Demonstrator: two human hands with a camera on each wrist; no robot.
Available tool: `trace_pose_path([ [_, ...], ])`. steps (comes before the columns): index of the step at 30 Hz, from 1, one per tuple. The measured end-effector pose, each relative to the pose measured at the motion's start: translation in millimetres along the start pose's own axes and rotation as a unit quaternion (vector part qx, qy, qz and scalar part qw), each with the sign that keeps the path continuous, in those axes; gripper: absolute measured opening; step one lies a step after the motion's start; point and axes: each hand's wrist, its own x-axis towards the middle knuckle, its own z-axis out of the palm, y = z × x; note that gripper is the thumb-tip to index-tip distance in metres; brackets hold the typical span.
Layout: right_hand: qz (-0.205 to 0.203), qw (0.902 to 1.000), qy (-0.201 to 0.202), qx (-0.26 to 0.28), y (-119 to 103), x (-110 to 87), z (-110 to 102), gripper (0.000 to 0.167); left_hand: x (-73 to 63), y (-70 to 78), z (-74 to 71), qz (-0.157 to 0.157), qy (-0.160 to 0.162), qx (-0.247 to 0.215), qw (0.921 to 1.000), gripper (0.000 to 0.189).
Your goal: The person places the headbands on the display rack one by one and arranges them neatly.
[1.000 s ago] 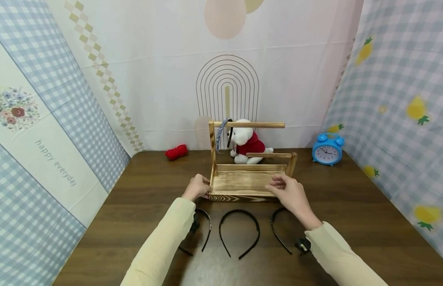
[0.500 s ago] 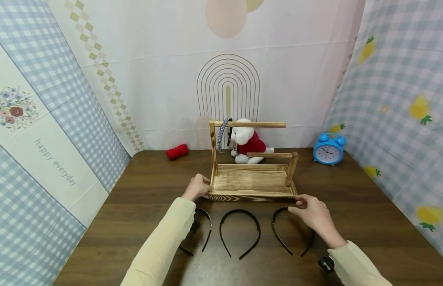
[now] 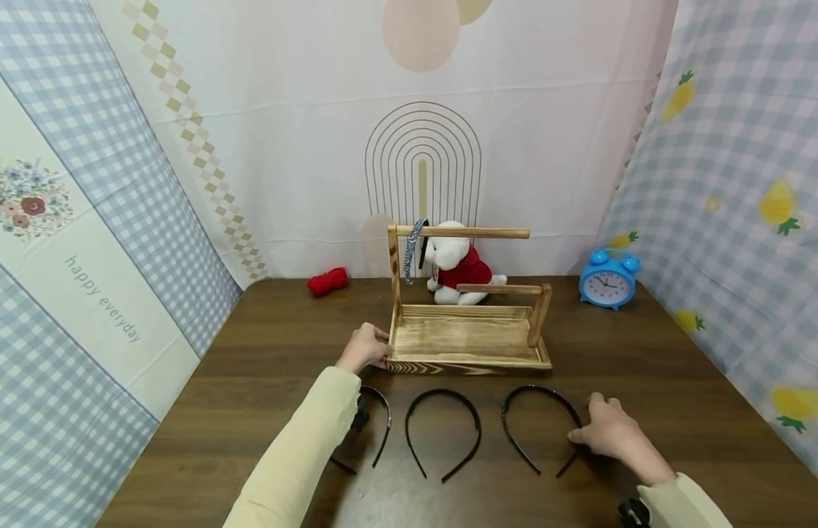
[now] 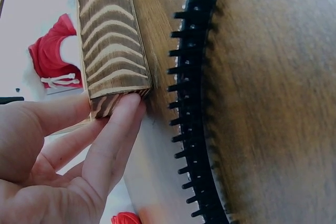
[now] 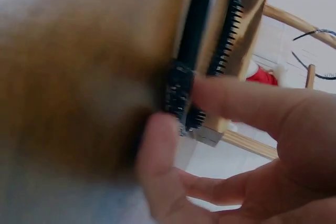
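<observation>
My left hand [image 3: 364, 346] grips the front left corner of a wooden two-bar stand [image 3: 471, 336], thumb on one side and fingers at its end face. A blue-grey headband [image 3: 412, 251] hangs on the stand's upper bar. My right hand [image 3: 613, 431] is at the right arm of a black headband [image 3: 506, 420], thumb and fingers spread either side of its sparkly part [image 5: 178, 87]. A black toothed headband [image 3: 442, 391] lies in the middle. Partly hidden by my left sleeve, another black headband [image 3: 387, 414] lies to the left.
Behind the stand sits a white plush toy [image 3: 448, 253] in red clothing. A blue alarm clock [image 3: 607, 282] stands at the back right of the brown table [image 3: 284, 323]. A red bundle [image 3: 327, 281] lies at the back left, before the cloth backdrop.
My right hand has come from over the stand's tray, past its front right corner, down to the right headband. My left hand stays on the stand's corner.
</observation>
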Motion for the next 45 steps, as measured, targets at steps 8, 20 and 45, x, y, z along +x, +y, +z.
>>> trace_pose_path([
  [8,0.003,0.9723,-0.029,0.232,11,4.9,-1,0.042,-2.9,-0.7,-2.2,0.001,0.002,-0.001,1.0,0.036],
  [20,-0.037,0.8827,-0.165,0.439,34,-0.2,-3,0.023,-1.9,1.8,-0.7,-0.004,0.001,0.003,1.0,0.037],
  [45,-0.144,0.8082,0.08,0.565,-17,-5.8,-1,0.016,2.9,0.4,-3.2,-0.007,-0.007,0.011,0.9999,0.035],
])
